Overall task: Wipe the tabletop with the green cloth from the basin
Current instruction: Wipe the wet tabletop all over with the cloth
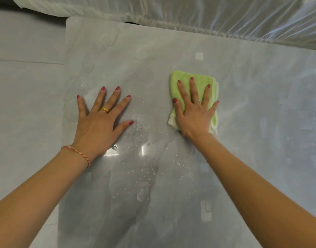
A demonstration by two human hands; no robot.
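Observation:
A folded green cloth [184, 78] lies flat on the glossy grey tabletop [252, 104], right of the middle. My right hand [194, 111] presses down on it with fingers spread, covering most of the cloth. My left hand [100, 120] rests flat on the bare tabletop near its left edge, fingers apart, holding nothing. Water drops and a small puddle [141, 194] lie between and below my hands. The basin is not in view.
The table's left edge [64, 104] runs top to bottom, with grey floor [25, 95] beyond it. Clear plastic sheeting [225, 17] over something pale lies along the table's far edge.

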